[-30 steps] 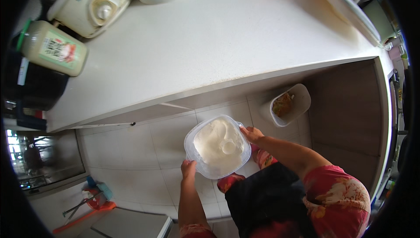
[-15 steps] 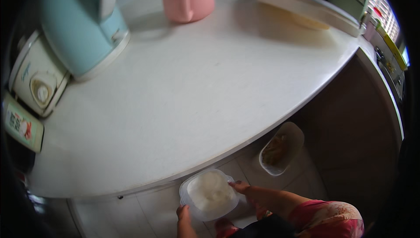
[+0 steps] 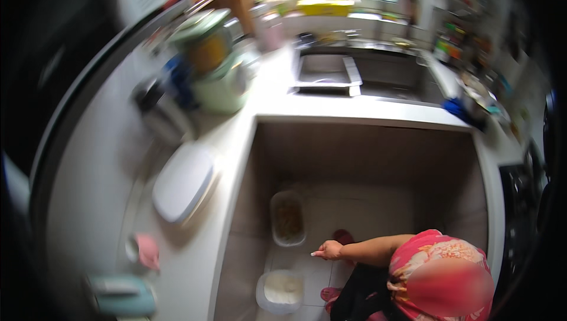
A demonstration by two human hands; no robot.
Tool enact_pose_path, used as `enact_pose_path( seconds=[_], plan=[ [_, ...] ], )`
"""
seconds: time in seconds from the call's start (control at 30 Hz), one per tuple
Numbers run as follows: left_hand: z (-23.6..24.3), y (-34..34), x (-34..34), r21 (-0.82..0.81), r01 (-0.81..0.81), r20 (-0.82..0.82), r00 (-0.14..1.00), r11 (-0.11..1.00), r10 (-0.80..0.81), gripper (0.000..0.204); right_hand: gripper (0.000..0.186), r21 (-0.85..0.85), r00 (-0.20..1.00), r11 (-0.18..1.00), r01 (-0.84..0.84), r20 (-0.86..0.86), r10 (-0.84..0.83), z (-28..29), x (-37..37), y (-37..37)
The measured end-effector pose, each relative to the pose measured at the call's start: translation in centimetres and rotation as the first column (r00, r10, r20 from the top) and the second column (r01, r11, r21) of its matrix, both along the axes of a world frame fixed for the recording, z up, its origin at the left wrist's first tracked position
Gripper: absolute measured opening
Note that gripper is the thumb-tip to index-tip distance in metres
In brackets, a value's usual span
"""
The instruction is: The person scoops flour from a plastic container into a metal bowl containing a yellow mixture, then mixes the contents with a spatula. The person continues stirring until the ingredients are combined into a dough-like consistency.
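My right hand (image 3: 328, 251) reaches out over the floor from the right, fingers pointing left and nothing clearly held in them; a pale spot shows at the fingertips. Below and to its left is a clear plastic container (image 3: 261, 291) with white contents (image 3: 282, 289). The hand is apart from it, and I cannot tell whether the container rests on the floor. Farther off, an oblong translucent bin (image 3: 287, 240) with brownish contents stands on the floor. My left hand is out of view.
A white counter (image 3: 204, 256) at left bears a pink mug (image 3: 146, 251), a blue kettle (image 3: 124, 295), a pale lidded box (image 3: 186, 180) and a green appliance (image 3: 221, 85). Ahead is a sink (image 3: 393, 73); dark cabinets (image 3: 366, 147) enclose the floor. A stove (image 3: 520, 214) lies right.
The view has swung right toward the sink. My right hand has come off the container with white contents, which both hands held before. My left hand has left the view.
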State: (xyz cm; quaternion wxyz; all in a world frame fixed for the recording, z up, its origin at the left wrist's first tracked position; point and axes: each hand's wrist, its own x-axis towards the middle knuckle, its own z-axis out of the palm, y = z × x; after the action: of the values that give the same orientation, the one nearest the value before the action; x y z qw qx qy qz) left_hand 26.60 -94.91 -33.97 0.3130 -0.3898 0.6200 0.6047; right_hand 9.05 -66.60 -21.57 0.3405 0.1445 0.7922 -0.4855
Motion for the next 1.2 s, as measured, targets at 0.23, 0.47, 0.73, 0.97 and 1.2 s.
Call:
enact_pose_path(
  seconds=[0.23, 0.47, 0.73, 0.97, 1.2],
  plan=[
    [8.8, 12.4, -6.6, 0.005, 0.334, -0.052, 0.941, 0.942, -0.333, 0.018, 0.048, -0.314, 0.888, 0.897, 0.311, -0.241, -0.392, 12.0, 4.0, 17.6],
    [22.0, 39.1, -18.4, -0.006, 0.526, -0.403, 0.777, 0.850, -0.484, 0.019, 0.015, -0.404, 0.384, 0.776, 0.484, -0.699, -0.604, 30.7, 9.5, 42.2],
    [34.3, 70.3, -22.9, 0.023, 0.946, -0.697, 0.246, 0.322, -0.674, 0.028, 0.016, 0.326, 0.362, 0.174, 0.929, -0.896, -0.257, 35.3, 19.7, 68.7],
    [35.3, 85.4, -22.5, 0.094, 0.994, -0.756, 0.105, 0.051, -0.647, 0.033, 0.016, 0.999, 0.896, 0.033, 0.021, -0.004, -0.444, 28.0, 25.6, 74.4],
    [35.8, 95.4, -21.1, 0.116, 0.993, -0.753, 0.113, 0.038, -0.649, 0.041, 0.018, 0.985, 0.914, 0.160, 0.069, 0.001, -0.406, 29.9, 25.3, 73.3]
  ],
)
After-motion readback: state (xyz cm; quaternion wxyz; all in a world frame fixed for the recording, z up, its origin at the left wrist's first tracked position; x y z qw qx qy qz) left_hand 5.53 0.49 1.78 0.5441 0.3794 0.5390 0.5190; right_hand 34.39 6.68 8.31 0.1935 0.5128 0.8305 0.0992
